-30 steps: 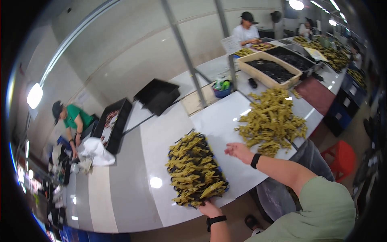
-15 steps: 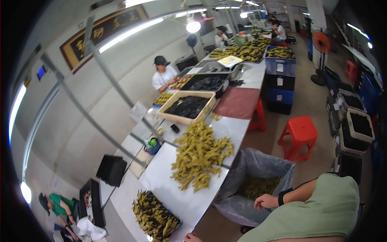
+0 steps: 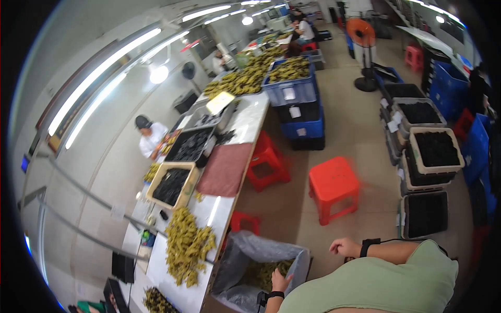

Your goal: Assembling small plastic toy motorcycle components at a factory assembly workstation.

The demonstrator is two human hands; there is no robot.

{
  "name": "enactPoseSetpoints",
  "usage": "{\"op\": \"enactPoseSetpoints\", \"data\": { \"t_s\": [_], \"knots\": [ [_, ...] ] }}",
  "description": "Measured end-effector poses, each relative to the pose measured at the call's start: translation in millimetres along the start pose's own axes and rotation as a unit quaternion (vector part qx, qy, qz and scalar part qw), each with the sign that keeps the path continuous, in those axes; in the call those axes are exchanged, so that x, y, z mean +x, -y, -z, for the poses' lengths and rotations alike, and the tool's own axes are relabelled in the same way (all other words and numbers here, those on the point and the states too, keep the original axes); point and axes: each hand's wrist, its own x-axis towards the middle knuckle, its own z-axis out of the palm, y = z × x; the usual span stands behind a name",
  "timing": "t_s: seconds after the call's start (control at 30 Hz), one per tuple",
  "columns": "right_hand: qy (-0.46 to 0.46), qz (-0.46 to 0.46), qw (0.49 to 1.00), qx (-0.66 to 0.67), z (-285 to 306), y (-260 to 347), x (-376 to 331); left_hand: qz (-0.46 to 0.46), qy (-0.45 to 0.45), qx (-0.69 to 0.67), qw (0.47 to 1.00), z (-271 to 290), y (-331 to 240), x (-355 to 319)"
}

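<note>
While down inside the plastic-lined bin (image 3: 245,261), left hand (image 3: 280,281) open over yellow-green pieces (image 3: 261,272); right hand (image 3: 344,247) loosely curled, empty

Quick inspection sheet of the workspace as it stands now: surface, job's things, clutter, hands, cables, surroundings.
Surface: long white table running along the left, with a dark red mat on it.
Job's things: grey plastic-lined bin beside the table, holding yellow-green pieces; loose yellow-green pile on the table.
Clutter: tray of dark material; more dark trays farther along.
Hands: left hand at the bin's inner edge, fingers on the liner; right hand loosely curled, holding nothing, black wristband behind it.
Cables: a thin dark lead at the right wristband; otherwise nothing seen.
Surroundings: red stools, blue crates, stacked trays at right, a floor fan, a person working across the table.
</note>
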Motion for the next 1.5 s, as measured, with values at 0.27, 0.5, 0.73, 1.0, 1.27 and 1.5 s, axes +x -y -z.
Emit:
{"op": "enactPoseSetpoints", "data": {
  "t_s": [0.27, 0.5, 0.73, 1.0, 1.27, 1.5],
  "knots": [
    [-0.16, -0.105, 0.976, -0.1, 139.8, -28.7, -9.2, 0.016, 0.369, 0.098, 0.924, -51.6, -2.6, 74.6],
    [0.247, -0.152, 0.932, -0.219, 115.9, -86.1, 98.0, 0.043, 0.312, 0.134, 0.94, -151.1, 62.7, 191.0],
    [0.289, -0.293, 0.852, -0.324, 234.5, -166.7, 205.3, 0.046, 0.148, 0.014, 0.988, -141.4, -5.2, 289.5],
    [0.081, -0.511, 0.715, -0.469, 437.5, -168.7, 301.4, 0.039, 0.039, 0.027, 0.998, -1.4, 5.0, 252.4],
    [0.147, -0.071, 0.731, -0.663, 331.8, 61.9, 528.5, 0.159, -0.024, -0.155, 0.975, 39.1, 10.9, 194.0],
    [0.029, -0.174, 0.95, -0.257, 232.3, 191.8, 677.1, 0.141, -0.229, -0.265, 0.926, 97.0, -30.4, 212.4]
  ]
}}
